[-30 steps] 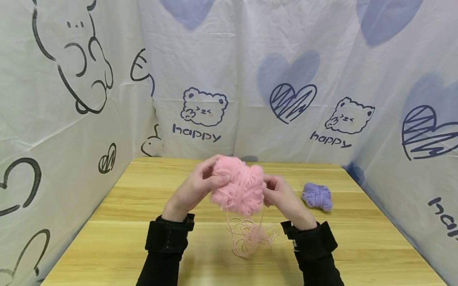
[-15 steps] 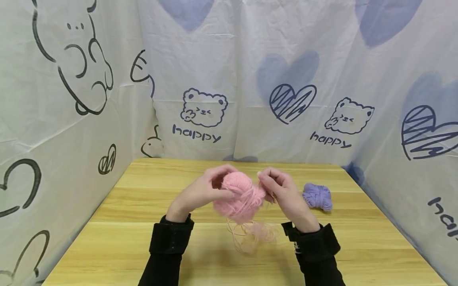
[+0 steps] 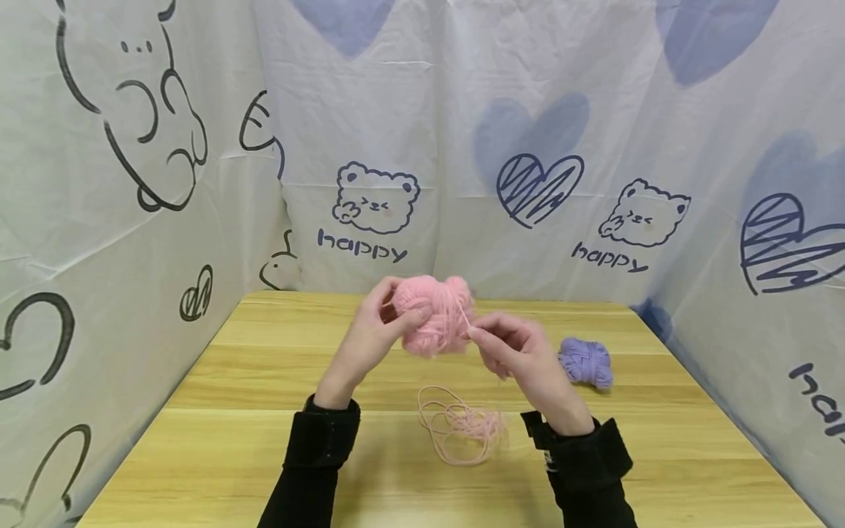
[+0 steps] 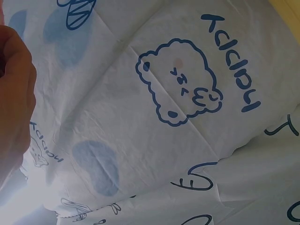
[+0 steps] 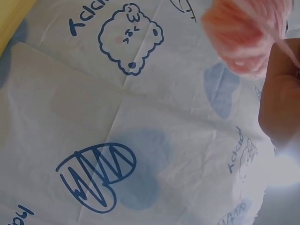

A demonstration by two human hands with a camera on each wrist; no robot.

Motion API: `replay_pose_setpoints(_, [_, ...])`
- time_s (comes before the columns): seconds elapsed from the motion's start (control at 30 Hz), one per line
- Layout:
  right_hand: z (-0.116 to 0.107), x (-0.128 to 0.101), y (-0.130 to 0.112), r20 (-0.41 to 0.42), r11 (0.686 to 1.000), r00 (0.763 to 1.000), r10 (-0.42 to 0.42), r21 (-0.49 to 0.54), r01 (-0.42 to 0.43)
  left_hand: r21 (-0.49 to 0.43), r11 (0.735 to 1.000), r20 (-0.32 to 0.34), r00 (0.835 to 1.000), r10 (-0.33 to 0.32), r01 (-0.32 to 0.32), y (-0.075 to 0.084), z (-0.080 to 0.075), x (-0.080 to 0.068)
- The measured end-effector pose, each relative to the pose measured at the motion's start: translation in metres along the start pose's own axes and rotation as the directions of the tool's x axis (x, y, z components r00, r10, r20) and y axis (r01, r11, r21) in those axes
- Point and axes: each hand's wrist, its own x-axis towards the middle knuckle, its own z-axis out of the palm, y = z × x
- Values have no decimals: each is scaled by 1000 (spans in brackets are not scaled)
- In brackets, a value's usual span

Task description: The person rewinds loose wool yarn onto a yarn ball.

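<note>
A pink ball of yarn [image 3: 436, 323] is held up above the table in the head view. My left hand [image 3: 370, 334] grips its left side, the thumb across the front. At its right, my right hand [image 3: 518, 352] pinches a strand of yarn [image 3: 464, 314] that runs taut from the ball. Below them, a loose tangle of pink yarn [image 3: 462, 425] lies in loops on the table. The right wrist view shows the ball [image 5: 248, 37] and the strand close to my hand [image 5: 283, 98]. In the left wrist view only part of my hand [image 4: 16, 93] shows at the edge.
A purple skein of yarn [image 3: 585, 363] lies on the right of the wooden table [image 3: 218, 440], beyond my right wrist. White curtains [image 3: 455, 147] printed with hearts and bears hang around the back and sides.
The ball has been lowered and tilted, then raised and turned again in my left hand. My right hand has drawn a strand out from the ball. The purple skein has not moved.
</note>
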Motion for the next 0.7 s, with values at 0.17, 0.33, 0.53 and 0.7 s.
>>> replay_pose_setpoints(0.17, [2,1,2,46,999,999,13,-52,-10,-57,998,-80,997,-2,-3,3,-1,0])
replay_pose_setpoints(0.33, [2,3,6,74,996,996,39,-79,-34,-141,990,-118,993,4,-21,6,-3,0])
replay_pose_setpoints(0.53, [2,6,11,88,988,989,117,-112,-107,-277,960,-98,995,8,-35,11,-5,-3])
replay_pose_setpoints(0.7, [0,10,17,109,989,987,119,-106,-107,-349,937,-23,999,27,-33,12,-4,-5])
